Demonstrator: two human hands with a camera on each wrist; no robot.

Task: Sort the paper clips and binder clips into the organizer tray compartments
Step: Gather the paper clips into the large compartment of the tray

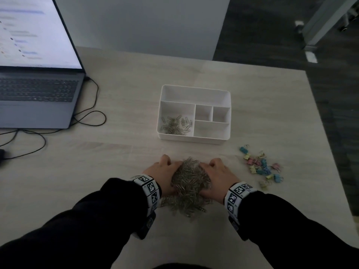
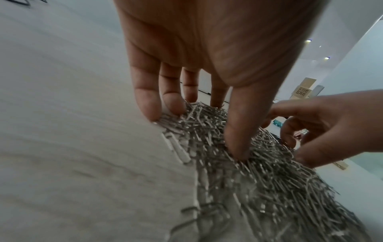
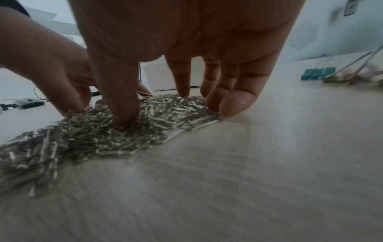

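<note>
A big heap of silver paper clips (image 1: 189, 188) lies on the table in front of me. My left hand (image 1: 163, 171) cups its left side and my right hand (image 1: 217, 173) its right side. In the left wrist view the left hand (image 2: 199, 131) has its fingertips at the heap's far edge and its thumb dug into the clips (image 2: 259, 180). The right hand (image 3: 172, 114) grips the clips (image 3: 93, 135) the same way. The white organizer tray (image 1: 194, 88) stands beyond; its left compartment holds some paper clips (image 1: 174, 125). Coloured binder clips (image 1: 260, 167) lie scattered to the right.
An open laptop (image 1: 38, 84) stands at the far left with black cables (image 1: 91, 117) looping beside it. A dark mouse (image 3: 29, 103) lies at the left edge. The table's right edge (image 1: 330, 152) runs close past the binder clips (image 3: 319, 73).
</note>
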